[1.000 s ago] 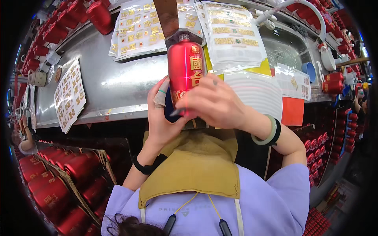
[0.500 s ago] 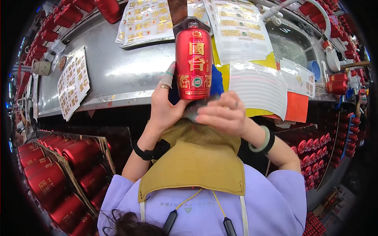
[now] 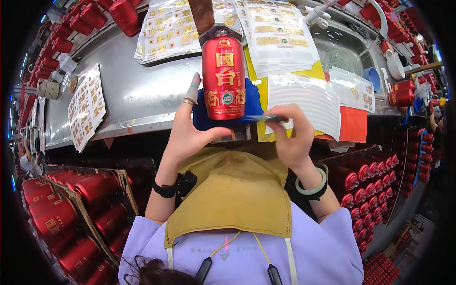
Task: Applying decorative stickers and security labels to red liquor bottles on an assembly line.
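A glossy red bottle (image 3: 222,80) with gold lettering and a small green round mark lies in front of me, neck pointing away, over a blue cloth (image 3: 254,97). Along its left side is my left hand (image 3: 187,126), thumb and forefinger spread wide, a pale cover on the fingertip. Whether that finger touches the bottle I cannot tell. Just right of the bottle's base, my right hand (image 3: 294,130) pinches a thin tool (image 3: 280,118) with a dark end. Motion smears the tool's tip, which points left towards the base, and its exact kind is unclear.
Gold decal sheets (image 3: 168,28) lie on a tray at the back; another sheet (image 3: 88,107) rests at left. White sheets (image 3: 304,102) overlie yellow and red ones at right. Beyond is a water basin (image 3: 344,47). Racked red bottles stand below left (image 3: 54,221) and right (image 3: 365,180).
My right hand has moved right, away from beneath the bottle's base, and the thin tool now shows in it. My left thumb has come away from the base. The view has shifted slightly.
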`<state>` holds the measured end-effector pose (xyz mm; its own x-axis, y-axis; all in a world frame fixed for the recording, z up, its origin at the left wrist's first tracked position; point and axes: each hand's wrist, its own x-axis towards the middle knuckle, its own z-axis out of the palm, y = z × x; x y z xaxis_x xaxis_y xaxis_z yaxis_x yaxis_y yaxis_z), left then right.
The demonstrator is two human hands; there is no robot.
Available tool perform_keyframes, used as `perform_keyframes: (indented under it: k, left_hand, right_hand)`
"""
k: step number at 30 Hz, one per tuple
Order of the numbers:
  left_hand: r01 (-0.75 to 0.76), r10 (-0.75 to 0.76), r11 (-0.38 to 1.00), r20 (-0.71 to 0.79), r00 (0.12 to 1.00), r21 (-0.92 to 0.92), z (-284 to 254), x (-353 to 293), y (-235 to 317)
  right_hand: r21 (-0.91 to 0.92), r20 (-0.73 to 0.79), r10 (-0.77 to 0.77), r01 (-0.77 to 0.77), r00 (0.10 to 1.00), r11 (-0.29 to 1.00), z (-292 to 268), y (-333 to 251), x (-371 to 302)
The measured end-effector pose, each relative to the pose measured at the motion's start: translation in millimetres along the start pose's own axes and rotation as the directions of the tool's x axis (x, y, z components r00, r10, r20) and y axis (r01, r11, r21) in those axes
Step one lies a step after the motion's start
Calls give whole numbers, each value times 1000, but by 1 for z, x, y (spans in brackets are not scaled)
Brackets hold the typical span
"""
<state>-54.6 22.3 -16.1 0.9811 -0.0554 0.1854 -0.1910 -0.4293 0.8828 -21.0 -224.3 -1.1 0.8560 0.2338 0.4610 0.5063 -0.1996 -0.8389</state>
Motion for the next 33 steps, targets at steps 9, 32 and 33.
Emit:
perform_keyframes:
  k: [9,32,33]
  left_hand:
    - [70,-130,966,-238,963,-247,43,24,25]
    - [134,-176,875,-49,983,-466,8,10,-3]
    - [137,-183,868,-51,982,-478,9,10,-3]
  right_hand:
    - [254,-111,292,-257,950,932,7,9,6]
    - [246,126,536,-549,835,798,31,20,15]
    - [237,112,542,-552,833,800,25,22,16]
